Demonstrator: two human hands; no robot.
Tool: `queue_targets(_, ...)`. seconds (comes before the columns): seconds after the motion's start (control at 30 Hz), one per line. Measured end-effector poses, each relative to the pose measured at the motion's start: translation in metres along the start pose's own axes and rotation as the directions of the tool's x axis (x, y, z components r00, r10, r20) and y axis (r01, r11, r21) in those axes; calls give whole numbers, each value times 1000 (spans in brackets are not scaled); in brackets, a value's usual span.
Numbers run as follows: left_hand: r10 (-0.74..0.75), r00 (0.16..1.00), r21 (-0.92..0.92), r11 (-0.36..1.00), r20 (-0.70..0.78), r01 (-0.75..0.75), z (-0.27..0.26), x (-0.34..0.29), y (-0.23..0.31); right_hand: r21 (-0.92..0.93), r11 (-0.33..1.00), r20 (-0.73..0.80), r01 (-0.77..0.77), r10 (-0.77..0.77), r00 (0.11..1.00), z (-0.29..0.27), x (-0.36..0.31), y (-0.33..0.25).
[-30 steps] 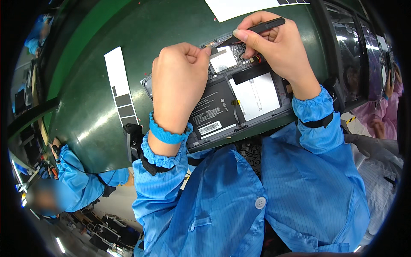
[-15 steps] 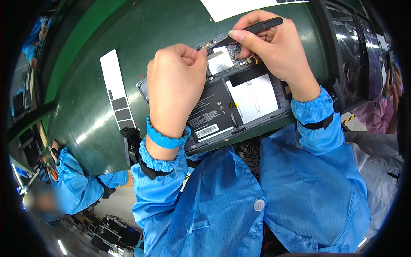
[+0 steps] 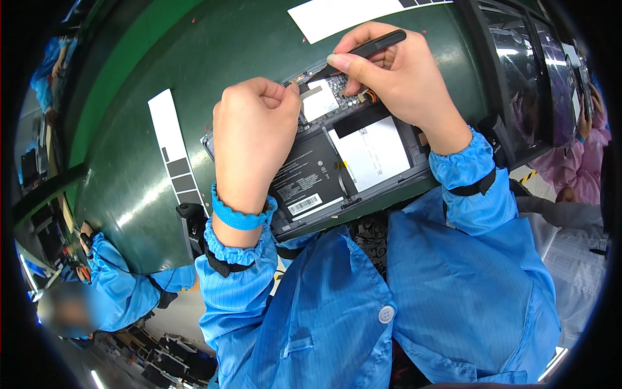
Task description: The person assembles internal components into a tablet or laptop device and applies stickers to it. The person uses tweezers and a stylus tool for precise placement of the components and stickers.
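Note:
An opened laptop base (image 3: 337,209) lies on the green table in front of me, its inside exposed. A black battery (image 3: 299,174) fills its near left part, beside a silver rectangular module (image 3: 379,155). Beyond them sits a circuit board (image 3: 341,87) with a silver plate (image 3: 319,102) and thin coloured wires (image 3: 370,96). My right hand (image 3: 408,84) grips black tweezers (image 3: 379,44), their tips slanting down to the board's far left. Close to those tips, my left hand (image 3: 254,133) is closed in a pinch; whatever its fingers hold is hidden.
A white strip with dark rectangles (image 3: 165,123) lies left on the green table (image 3: 129,155), another white sheet (image 3: 330,16) at the far side. Black clamps (image 3: 191,223) stand at the near edge. Dark-framed panels (image 3: 518,71) rise right. Co-workers (image 3: 123,269) sit left and right.
The whole scene has shifted slightly left and down in view. Both hands keep their grip over the same part of the board, with the tweezers still at its far left.

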State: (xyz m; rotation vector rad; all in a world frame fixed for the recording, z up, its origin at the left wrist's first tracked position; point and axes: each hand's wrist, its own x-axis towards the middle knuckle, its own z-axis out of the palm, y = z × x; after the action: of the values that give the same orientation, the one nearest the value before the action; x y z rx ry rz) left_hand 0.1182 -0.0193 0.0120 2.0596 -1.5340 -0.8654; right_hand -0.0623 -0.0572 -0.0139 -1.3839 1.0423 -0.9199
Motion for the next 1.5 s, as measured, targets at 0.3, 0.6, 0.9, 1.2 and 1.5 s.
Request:
queue_targets(0.3,-68,997,-43,997,21,69,3,5,-9,33,999,11,25,-25,1000,0,1,3)
queue_targets(0.6,-18,990,-4,1000,139,19,3,19,-7,8,979,30,-203,203,979,-13,-1,-12)
queue_targets(0.9,-222,955,-40,971,198,234,-5,22,9,41,992,-25,121,-120,992,-8,-4,5)
queue_targets(1.2,-264,942,74,964,207,254,-12,29,14,29,981,-44,191,-190,981,-9,-8,-1)
queue_targets(1.5,-288,932,85,957,220,276,-13,28,12,102,952,-129,287,-274,953,-10,-12,-1)
